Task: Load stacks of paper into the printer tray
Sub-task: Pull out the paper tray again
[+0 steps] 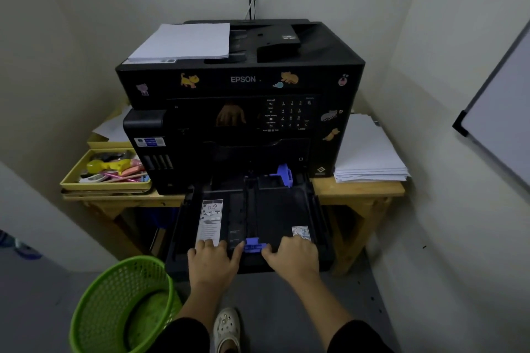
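Pale walls close a corner around a wooden surface [358, 190] carrying a boxy black plastic printer [241, 80]. Its paper tray [275, 209], flat and matte, is pulled out, bare floor showing. The left hand [212, 262] and right hand [295, 258] lie open on its near end, thumbs touching a blue guide [253, 245] between them. One white paper stack [183, 40] lies on the printer top, a looser stack [370, 152] just beside the printer. A shallow yellow box [71, 180] holds pens (and other small colourful things).
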`<state>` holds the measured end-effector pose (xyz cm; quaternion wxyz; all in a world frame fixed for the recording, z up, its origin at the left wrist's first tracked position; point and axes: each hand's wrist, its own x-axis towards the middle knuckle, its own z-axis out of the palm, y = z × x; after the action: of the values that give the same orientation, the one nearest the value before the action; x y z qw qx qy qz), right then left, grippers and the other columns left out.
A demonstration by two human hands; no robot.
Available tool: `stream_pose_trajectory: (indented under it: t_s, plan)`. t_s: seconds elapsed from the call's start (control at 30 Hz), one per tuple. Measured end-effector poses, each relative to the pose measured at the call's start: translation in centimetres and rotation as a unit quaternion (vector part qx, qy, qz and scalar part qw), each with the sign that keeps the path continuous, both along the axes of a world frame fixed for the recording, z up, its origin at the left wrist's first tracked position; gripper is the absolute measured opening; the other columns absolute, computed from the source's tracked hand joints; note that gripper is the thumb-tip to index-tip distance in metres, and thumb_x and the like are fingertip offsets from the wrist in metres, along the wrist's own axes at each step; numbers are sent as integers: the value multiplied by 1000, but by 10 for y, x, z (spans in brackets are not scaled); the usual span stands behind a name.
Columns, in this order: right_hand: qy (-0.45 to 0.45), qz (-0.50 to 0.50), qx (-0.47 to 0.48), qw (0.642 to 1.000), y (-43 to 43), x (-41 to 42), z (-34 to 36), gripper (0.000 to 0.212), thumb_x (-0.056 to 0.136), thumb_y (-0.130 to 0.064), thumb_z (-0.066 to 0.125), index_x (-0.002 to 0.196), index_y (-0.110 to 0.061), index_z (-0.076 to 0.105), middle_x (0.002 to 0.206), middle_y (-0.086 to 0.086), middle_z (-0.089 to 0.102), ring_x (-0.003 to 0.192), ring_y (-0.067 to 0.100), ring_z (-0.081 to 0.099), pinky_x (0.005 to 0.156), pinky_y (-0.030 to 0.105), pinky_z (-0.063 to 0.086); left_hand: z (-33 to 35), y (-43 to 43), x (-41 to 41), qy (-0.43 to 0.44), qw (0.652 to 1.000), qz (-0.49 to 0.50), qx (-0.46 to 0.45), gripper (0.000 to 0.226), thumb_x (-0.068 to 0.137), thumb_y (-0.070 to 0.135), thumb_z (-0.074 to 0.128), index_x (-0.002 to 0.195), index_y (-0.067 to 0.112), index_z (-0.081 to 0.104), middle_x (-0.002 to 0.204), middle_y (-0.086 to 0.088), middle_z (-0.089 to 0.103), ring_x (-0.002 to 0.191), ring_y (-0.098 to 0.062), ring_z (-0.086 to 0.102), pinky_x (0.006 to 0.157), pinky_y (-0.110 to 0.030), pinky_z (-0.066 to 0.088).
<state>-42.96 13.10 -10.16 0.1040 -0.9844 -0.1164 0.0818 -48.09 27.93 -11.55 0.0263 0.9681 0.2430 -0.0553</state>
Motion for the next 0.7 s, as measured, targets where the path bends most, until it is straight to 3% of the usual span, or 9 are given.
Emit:
stream_pose_trajectory:
  t_s: [0.37,0.7]
  plan:
    - [3,6,8,1000,-1,-6,1,55,89,-53,40,98,-5,67,99,13,69,94,28,66,74,33,48,2,0,-3,12,1000,-1,15,66,90,67,25,115,20,63,122,-5,61,120,-23,48,100,-36,36]
    - [-9,-9,20,1000,5,7,10,48,88,-51,41,86,-10,66,90,9,68,87,25,66,61,28,40,-2,-1,5,20,999,15,23,73,87,70,21,117,17,61,122,-5,61,119,-23,50,98,-38,37]
